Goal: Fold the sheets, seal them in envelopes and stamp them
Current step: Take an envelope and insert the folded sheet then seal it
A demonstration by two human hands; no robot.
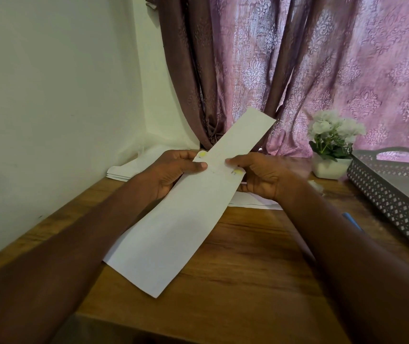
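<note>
A long white envelope (173,219) is held above the wooden table (248,256), slanting from near left to far right. A narrower folded sheet (243,135) sticks out of its far end. My left hand (173,170) pinches the envelope's left edge near a small yellow mark. On the right edge, beside another yellow mark, my right hand (263,175) grips it with thumb on top. White papers (134,167) lie on the table behind my left hand, and more papers (255,201) lie under my right hand.
A grey perforated tray (397,194) stands at the right edge of the table. A small white pot with white flowers (332,150) sits beside it. A blue pen (352,222) shows past my right forearm. A white wall is on the left, purple curtains behind.
</note>
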